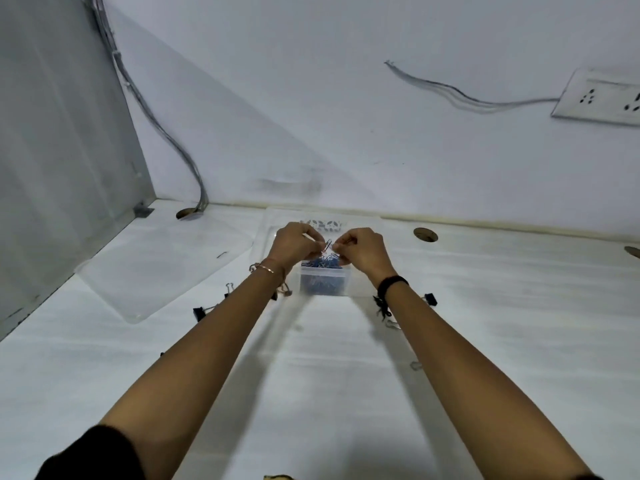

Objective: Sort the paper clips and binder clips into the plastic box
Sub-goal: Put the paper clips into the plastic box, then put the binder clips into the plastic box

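Partly done: blue paper clips (pixel 323 288) fill the plastic box (pixel 322 269) near the desk's (pixel 329 375) far edge, left hand (pixel 294 247) and right hand (pixel 364 253) pinch one clip (pixel 327 244) above it, binder clips (pixel 199 312) lie unsorted on the desk.

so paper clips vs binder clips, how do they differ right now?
The paper clips are blue; the binder clips are black with wire handles. The paper clips are heaped in the small clear box; the binder clips lie scattered on the white table either side of it. Both are small office clips.
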